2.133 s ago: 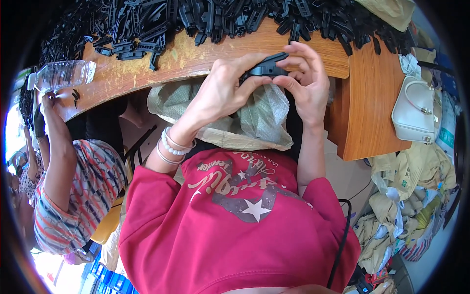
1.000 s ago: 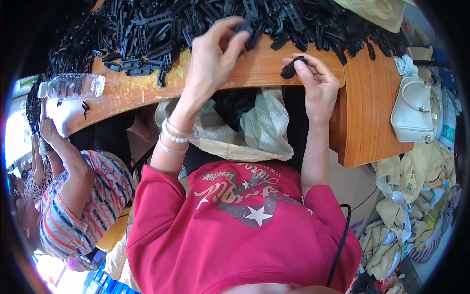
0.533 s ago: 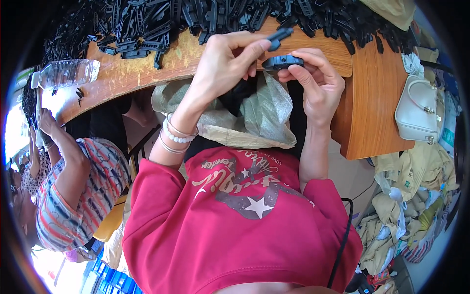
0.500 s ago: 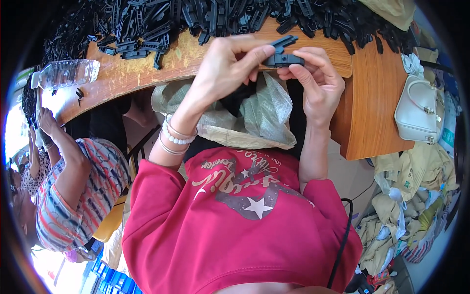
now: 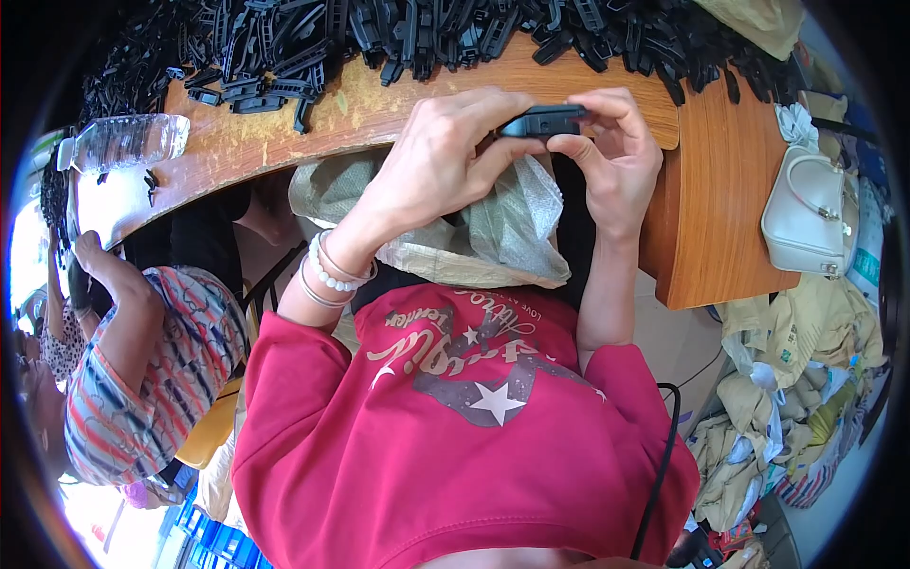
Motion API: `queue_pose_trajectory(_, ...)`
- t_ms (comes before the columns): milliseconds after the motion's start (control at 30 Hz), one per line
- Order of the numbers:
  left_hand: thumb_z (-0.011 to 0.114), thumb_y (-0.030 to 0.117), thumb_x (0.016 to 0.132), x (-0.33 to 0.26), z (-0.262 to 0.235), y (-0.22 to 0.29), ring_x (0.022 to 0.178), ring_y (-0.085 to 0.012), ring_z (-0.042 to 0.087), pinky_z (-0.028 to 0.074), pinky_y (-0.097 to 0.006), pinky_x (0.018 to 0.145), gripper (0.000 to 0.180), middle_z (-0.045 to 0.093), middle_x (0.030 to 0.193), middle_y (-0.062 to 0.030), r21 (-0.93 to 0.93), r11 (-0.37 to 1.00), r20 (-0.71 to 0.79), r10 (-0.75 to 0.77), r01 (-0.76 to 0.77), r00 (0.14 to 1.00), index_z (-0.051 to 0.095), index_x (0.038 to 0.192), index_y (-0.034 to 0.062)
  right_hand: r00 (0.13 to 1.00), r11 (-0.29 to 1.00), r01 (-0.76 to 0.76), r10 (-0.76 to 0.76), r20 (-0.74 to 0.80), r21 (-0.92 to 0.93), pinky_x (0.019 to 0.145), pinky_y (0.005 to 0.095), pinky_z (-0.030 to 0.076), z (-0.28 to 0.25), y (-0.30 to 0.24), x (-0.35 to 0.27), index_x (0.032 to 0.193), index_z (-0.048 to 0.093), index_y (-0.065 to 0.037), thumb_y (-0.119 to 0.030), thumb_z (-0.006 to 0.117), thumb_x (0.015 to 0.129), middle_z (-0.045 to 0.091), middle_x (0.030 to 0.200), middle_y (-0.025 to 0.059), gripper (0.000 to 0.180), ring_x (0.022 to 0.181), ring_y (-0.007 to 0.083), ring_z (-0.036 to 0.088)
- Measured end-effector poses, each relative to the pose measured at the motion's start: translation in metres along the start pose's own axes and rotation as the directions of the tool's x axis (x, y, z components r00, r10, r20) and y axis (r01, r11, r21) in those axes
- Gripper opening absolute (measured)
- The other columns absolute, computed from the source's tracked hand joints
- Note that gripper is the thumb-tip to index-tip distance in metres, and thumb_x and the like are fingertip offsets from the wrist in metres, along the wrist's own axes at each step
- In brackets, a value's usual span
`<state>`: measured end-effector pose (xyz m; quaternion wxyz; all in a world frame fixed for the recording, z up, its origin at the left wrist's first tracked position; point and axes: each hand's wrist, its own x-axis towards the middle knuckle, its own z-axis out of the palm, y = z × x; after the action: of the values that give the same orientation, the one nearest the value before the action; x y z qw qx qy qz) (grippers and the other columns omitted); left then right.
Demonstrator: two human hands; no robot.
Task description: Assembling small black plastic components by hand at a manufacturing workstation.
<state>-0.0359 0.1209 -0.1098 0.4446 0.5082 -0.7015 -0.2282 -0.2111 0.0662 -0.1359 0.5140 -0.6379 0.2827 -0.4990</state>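
A small black plastic part (image 5: 545, 120) is held up between my two hands, just over the near edge of the wooden table (image 5: 365, 104). My left hand (image 5: 445, 147) has its thumb and fingers closed around the part's left end, hiding that end. At the part's right end, my right hand (image 5: 614, 156) pinches with thumb and forefinger. The part lies roughly level, with a slot-like recess on its upper face. Below my hands, an open woven plastic sack (image 5: 517, 223) hangs in front of the table; dark contents show only dimly inside.
Heaped black plastic parts (image 5: 417, 33) run along the table's far side. A clear plastic bottle (image 5: 128, 142) lies at left, near a co-worker in a striped top (image 5: 161, 360). A white handbag (image 5: 804, 213) and piled sacks (image 5: 758, 427) are at right.
A narrow arm that stuck up at an angle from the part no longer shows. My left hand has wrapped further around the part, while my right hand stays nearly in place.
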Motion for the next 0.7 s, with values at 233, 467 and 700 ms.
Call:
queue_pose_trajectory(233, 0.074, 0.028, 0.076, -0.015, -0.029, 0.0, 0.068, -0.0326, 0.062, 0.047, -0.039, 0.061, 0.034, 0.061, 0.075, -0.0167, 0.153, 0.965, 0.334, -0.254, 0.214, 0.907, 0.065, 0.094, 0.0001, 0.999, 0.961, -0.025, 0.032, 0.02, -0.277, 0.059, 0.024, 0.045, -0.01, 0.016, 0.013, 0.089, 0.065, -0.003, -0.013, 0.078, 0.074, 0.058, 0.088, 0.0039, 0.022, 0.067, 0.0105, 0.055)
queue_pose_trajectory(467, 0.061, 0.009, 0.083, 0.056, -0.015, -0.046, 0.073, -0.0274, 0.064, 0.05, -0.036, 0.062, 0.01, 0.06, 0.082, -0.0121, 0.517, 0.842, -0.052, 0.209, -0.153, 0.976, 0.061, 0.091, 0.0033, 0.964, 0.427, 0.071, -0.262, -0.049, -0.902, 0.061, 0.038, 0.048, -0.018, 0.036, 0.058, 0.08, 0.064, -0.003, -0.017, 0.072, 0.079, 0.057, 0.086, 0.0084, 0.016, 0.072, 0.0265, 0.061)
queue_pose_trajectory(700, 0.055, 0.006, 0.078, 0.099, -0.01, -0.059, 0.076, -0.029, 0.061, 0.05, -0.038, 0.06, 0.005, 0.053, 0.085, -0.0146, 0.743, 0.638, 0.137, 0.152, -0.203, 0.979, 0.058, 0.076, 0.0027, 0.981, 0.597, 0.005, -0.16, -0.113, -0.802, 0.061, 0.0368, 0.049, -0.018, 0.031, 0.035, 0.081, 0.064, -0.001, -0.009, 0.068, 0.08, 0.058, 0.084, 0.01, 0.009, 0.068, 0.0266, 0.062)
